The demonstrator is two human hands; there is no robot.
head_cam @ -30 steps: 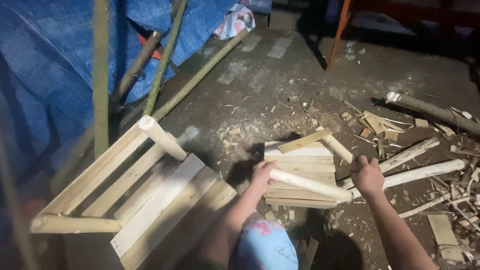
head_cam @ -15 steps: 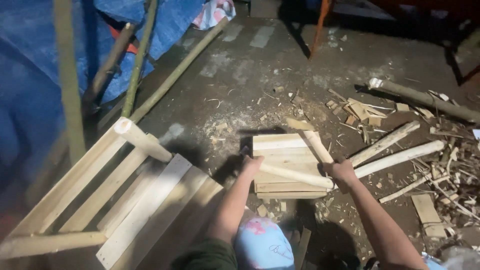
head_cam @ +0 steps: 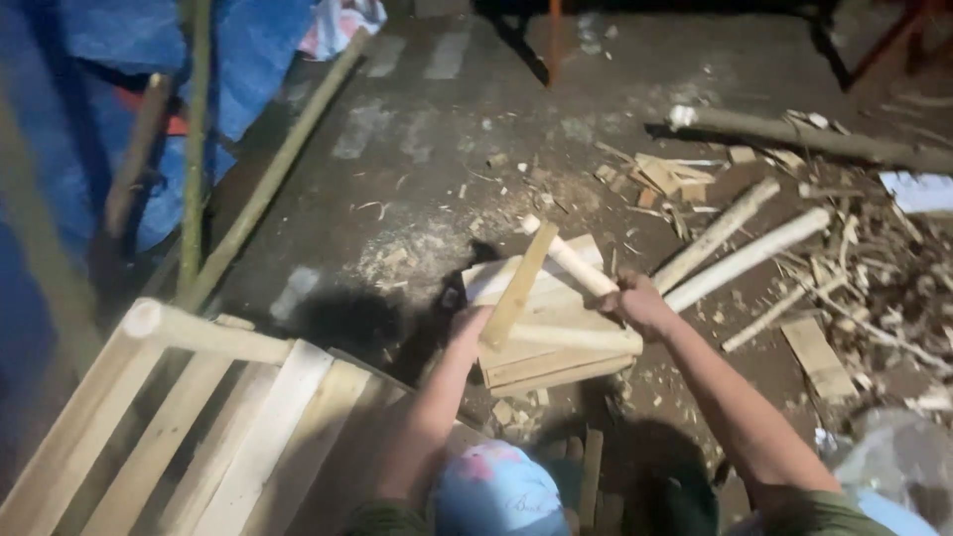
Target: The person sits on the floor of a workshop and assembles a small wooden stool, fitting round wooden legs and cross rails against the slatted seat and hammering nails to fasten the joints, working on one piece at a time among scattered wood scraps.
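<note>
A small slatted wooden piece (head_cam: 556, 349) lies on the dirty floor in front of me. My left hand (head_cam: 473, 326) grips the lower end of a flat slat (head_cam: 519, 286), which leans up and to the right over that piece. At its right side, my right hand (head_cam: 638, 303) is closed around a pale round stick (head_cam: 568, 258) that points up and to the left. The slat and the stick cross near their upper ends. A round rail (head_cam: 571, 338) runs along the piece between my two hands.
A large slatted wooden frame (head_cam: 228, 427) lies at the lower left. Bamboo poles (head_cam: 270, 179) lean against a blue tarp (head_cam: 60, 119). Two round sticks (head_cam: 747, 256), a log (head_cam: 794, 134) and wood scraps (head_cam: 874, 288) lie at the right. A rounded blue and pink thing (head_cam: 496, 491) sits between my arms.
My right hand has moved from the end of the horizontal rail up to the round stick. The flat slat now stands tilted at my left hand. The view has shifted left.
</note>
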